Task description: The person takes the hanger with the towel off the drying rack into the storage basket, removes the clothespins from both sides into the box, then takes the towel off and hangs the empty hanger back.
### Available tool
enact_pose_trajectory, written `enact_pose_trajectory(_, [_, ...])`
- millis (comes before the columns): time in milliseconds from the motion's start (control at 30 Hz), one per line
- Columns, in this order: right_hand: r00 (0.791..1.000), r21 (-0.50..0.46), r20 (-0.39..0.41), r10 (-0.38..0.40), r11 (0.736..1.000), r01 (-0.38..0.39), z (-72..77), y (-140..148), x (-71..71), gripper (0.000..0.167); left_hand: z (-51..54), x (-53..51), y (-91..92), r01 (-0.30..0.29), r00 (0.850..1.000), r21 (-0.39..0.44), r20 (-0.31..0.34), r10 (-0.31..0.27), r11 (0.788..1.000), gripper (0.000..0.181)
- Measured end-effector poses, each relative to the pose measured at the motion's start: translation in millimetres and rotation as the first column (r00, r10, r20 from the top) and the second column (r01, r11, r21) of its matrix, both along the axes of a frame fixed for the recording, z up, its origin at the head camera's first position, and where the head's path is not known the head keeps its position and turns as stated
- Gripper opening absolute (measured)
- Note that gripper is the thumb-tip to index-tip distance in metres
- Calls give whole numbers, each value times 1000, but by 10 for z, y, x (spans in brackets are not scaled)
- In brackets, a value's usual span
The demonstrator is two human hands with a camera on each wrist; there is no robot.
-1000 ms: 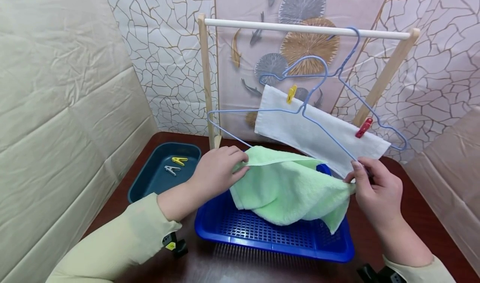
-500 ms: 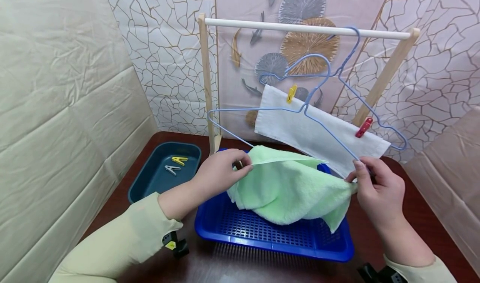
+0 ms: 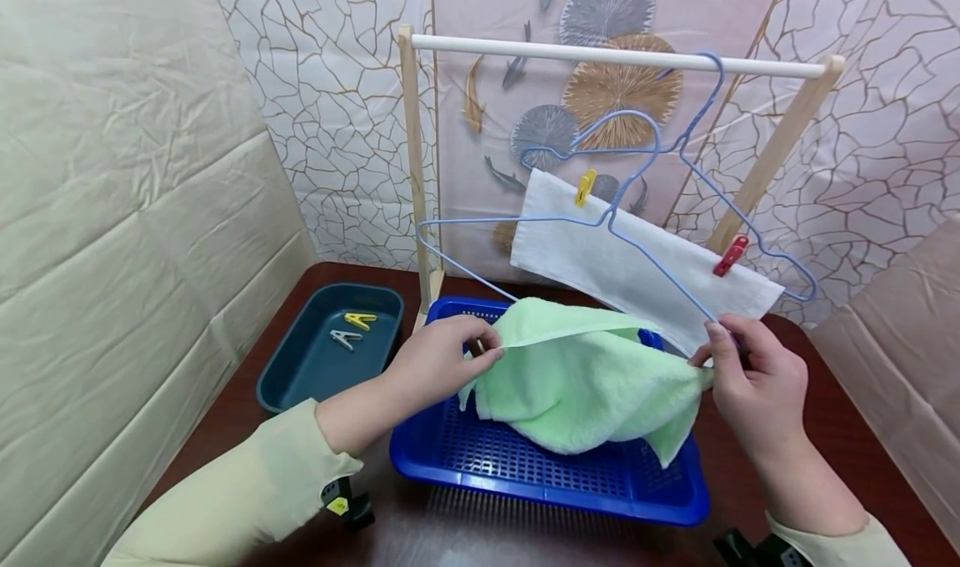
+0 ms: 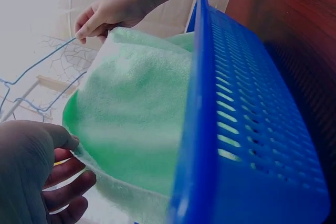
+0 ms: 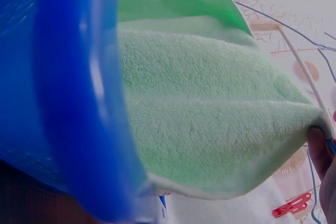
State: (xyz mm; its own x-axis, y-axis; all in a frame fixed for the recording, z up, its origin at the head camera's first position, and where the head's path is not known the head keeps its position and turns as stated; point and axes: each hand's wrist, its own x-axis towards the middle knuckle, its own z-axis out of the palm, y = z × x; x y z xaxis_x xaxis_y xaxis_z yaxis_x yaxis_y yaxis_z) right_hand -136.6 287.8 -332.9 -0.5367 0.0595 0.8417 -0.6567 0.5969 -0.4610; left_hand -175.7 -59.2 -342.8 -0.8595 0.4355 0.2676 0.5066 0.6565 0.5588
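A light green towel (image 3: 577,392) drapes over the bottom bar of a blue wire hanger (image 3: 517,218), above a blue perforated basket (image 3: 540,492). My left hand (image 3: 446,350) pinches the towel's edge on the left between thumb and fingers; the left wrist view shows the thumb on the hem and the other fingers loosely bent. My right hand (image 3: 761,375) grips the hanger's right corner together with the towel's right edge. The towel hides most of the hanger's bottom bar. In the right wrist view the towel (image 5: 210,93) hangs beyond the basket rim (image 5: 79,77).
Behind stands a rack with a white rod (image 3: 615,52). From it hangs another blue hanger (image 3: 701,125) with a white towel (image 3: 630,254), held by a yellow clothespin (image 3: 585,188) and a red clothespin (image 3: 731,256). A teal tray (image 3: 296,375) on the left holds yellow and grey clothespins.
My left hand has shifted its hold along the towel's edge and moved slightly down, drawing the near hem lower. The right hand stays almost still with the hanger.
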Motion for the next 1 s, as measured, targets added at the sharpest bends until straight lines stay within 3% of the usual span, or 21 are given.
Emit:
enact_pose_trajectory(433, [1000, 7, 16, -25, 1000, 24, -2, -21, 7, 13, -109, 7, -54, -18, 999, -13, 47, 18, 1000, 8])
enact_pose_trajectory(1000, [1000, 41, 26, -4, 999, 3, -30, -50, 9, 10, -167, 30, -89, -33, 999, -16, 8, 34, 999, 4])
